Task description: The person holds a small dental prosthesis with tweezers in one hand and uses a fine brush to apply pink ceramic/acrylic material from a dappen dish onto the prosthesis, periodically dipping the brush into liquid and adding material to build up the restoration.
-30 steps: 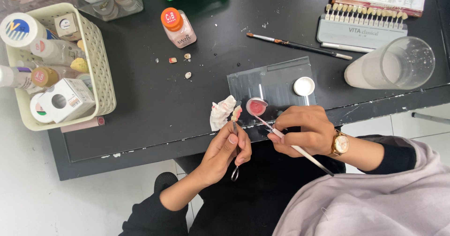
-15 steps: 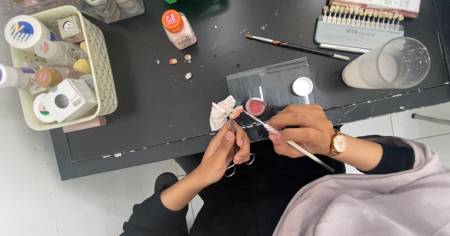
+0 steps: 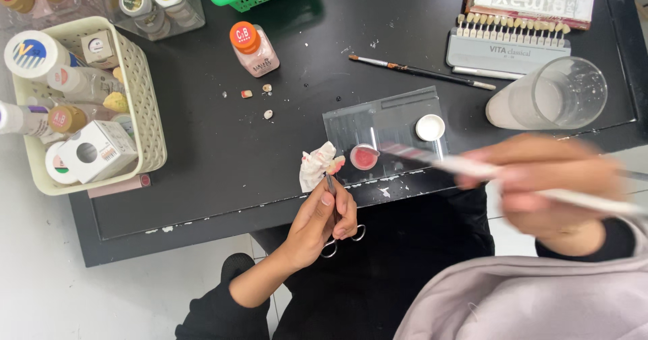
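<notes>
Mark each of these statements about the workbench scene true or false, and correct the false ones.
1. The left hand holds a scissor-handled clamp. True.
2. The right hand is empty. False: it holds a thin white brush, blurred by motion.
3. A clear cup stands on the black table near its right end. True.
4. The orange-capped bottle sits inside the cream basket. False: it stands on the table, right of the basket.
5. A second brush lies above the glass slab. True.
</notes>
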